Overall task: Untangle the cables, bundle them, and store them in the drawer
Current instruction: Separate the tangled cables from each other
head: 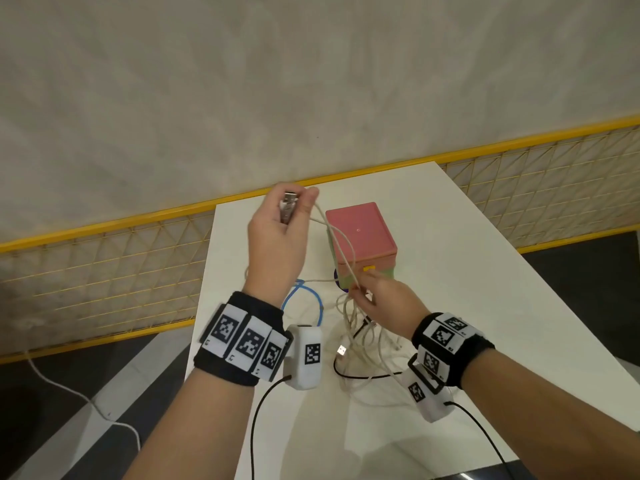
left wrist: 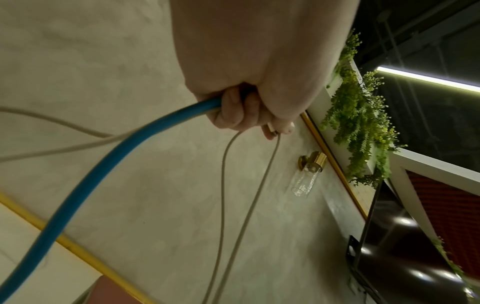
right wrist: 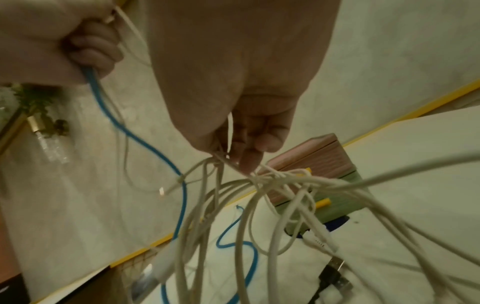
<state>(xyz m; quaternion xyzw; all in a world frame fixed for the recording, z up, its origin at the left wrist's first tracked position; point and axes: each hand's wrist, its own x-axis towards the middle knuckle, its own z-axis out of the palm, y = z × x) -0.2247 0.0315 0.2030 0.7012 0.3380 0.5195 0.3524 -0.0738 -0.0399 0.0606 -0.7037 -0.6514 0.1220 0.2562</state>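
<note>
Left grip clenches one blue cable and white strands. Right grip pinches the white cable tangle at 6 o'clock of one pink drawer box on the counter.

The white table has open room on the right side and along the near edge, where a hand could go. In the middle, a messy pile of white cables and a blue cable are in the way. The pink drawer box blocks the far part, and cables hang across its front
</note>
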